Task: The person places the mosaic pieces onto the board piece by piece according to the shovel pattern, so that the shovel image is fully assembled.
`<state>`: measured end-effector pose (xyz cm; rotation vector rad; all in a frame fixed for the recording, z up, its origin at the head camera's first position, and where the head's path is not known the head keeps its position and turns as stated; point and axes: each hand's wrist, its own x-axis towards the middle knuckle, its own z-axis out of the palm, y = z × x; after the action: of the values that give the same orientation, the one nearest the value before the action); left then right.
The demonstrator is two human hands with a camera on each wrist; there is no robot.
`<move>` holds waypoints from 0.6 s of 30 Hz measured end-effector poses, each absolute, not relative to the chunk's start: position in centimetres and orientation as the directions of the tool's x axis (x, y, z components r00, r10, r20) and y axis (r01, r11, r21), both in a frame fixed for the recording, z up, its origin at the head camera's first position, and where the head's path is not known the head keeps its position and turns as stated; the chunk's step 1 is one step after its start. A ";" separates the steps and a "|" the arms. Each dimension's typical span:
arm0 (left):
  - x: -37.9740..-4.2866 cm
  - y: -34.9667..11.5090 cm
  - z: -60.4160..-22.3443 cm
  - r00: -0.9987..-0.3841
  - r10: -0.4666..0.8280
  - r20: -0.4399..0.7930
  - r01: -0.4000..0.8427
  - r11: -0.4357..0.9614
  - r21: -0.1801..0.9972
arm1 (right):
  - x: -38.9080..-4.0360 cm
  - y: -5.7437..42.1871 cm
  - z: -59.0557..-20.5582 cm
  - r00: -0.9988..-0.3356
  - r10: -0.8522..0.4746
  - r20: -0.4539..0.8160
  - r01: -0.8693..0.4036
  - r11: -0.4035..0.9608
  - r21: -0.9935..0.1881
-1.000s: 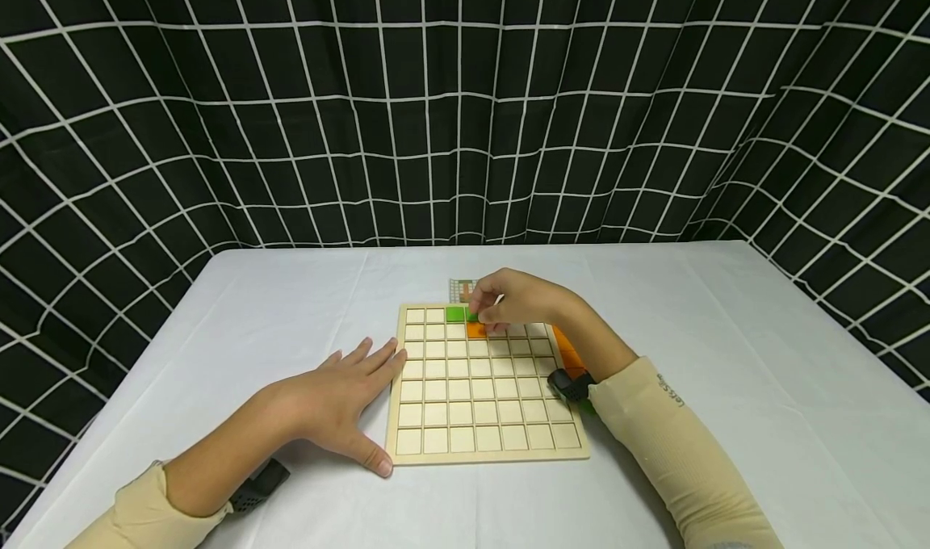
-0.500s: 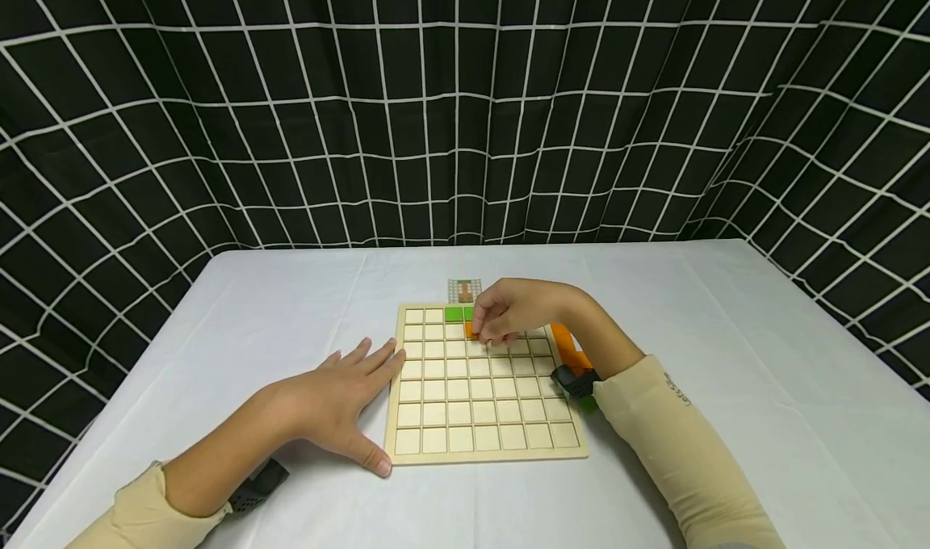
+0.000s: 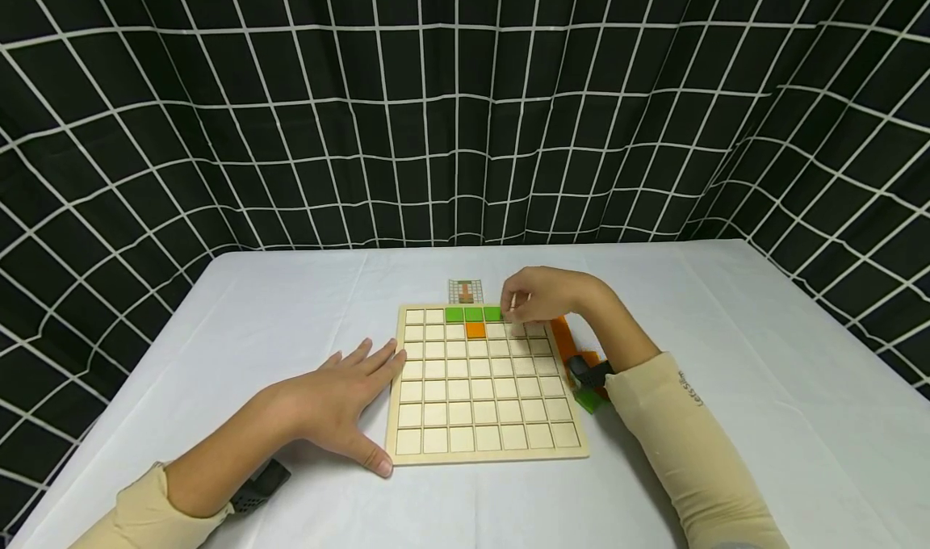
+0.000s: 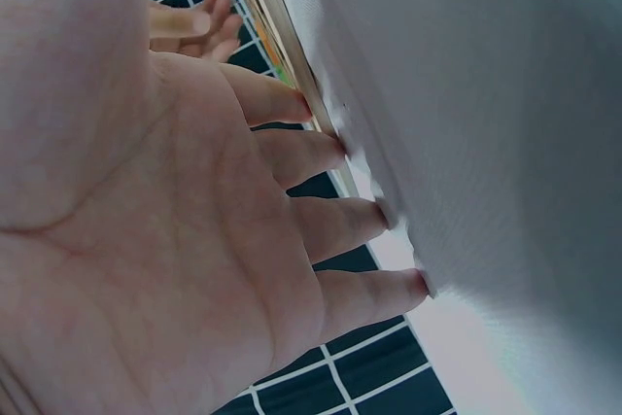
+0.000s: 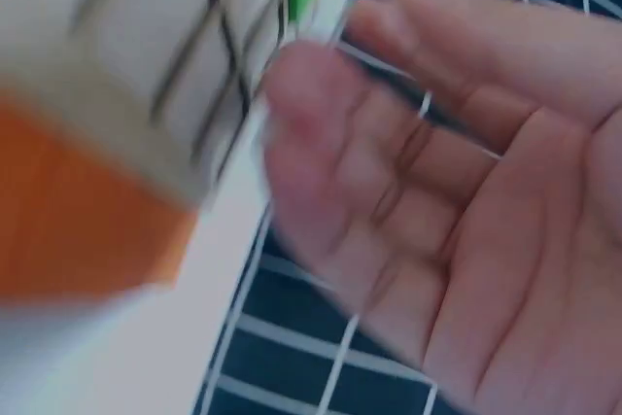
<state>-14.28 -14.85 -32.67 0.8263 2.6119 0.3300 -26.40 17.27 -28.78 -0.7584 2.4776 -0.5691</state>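
Note:
A wooden grid board [image 3: 483, 458] lies flat on the table. In its far row sit several green square tiles [image 3: 474, 314] side by side, and an orange tile [image 3: 475, 330] lies just below the middle one. My left hand [image 3: 334, 404] rests spread on the table, fingers and thumb against the board's left edge. Over the right end of the green row hovers my right hand [image 3: 541, 295]. The right wrist view shows that hand [image 5: 418, 191] with loosely curled fingers and nothing held in them.
Behind the board lies a small pattern card [image 3: 465, 291] with a coloured grid. Orange pieces [image 3: 563, 339] and a green piece [image 3: 588, 400] lie along the board's right side, partly hidden by the right wrist. A black gridded curtain [image 3: 465, 129] hangs behind the white table.
My right hand has moved right and slightly up, away from the orange tile, baring the right end of the green row. The left hand has stayed where it was.

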 end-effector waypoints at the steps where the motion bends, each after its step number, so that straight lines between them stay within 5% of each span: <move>1: -14.3 -14.8 -32.7 -0.755 0.590 -0.284 0.501 0.800 0.330 | -26.5 17.8 -28.6 -0.757 -0.563 -0.332 -0.389 0.796 -0.464; 9: -14.4 -14.9 -32.9 -0.758 0.583 -0.290 0.498 0.806 0.319 | -27.4 21.6 -28.3 -0.840 -0.277 -0.466 -0.155 0.947 -0.283; 18: -14.4 -14.9 -32.8 -0.755 0.592 -0.281 0.504 0.799 0.329 | -28.3 22.8 -29.7 -0.803 -0.302 -0.513 -0.133 0.931 -0.340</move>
<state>-14.35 -14.91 -32.79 0.8294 2.6145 0.3293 -28.31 22.81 -29.66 -0.3093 2.5019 -0.3864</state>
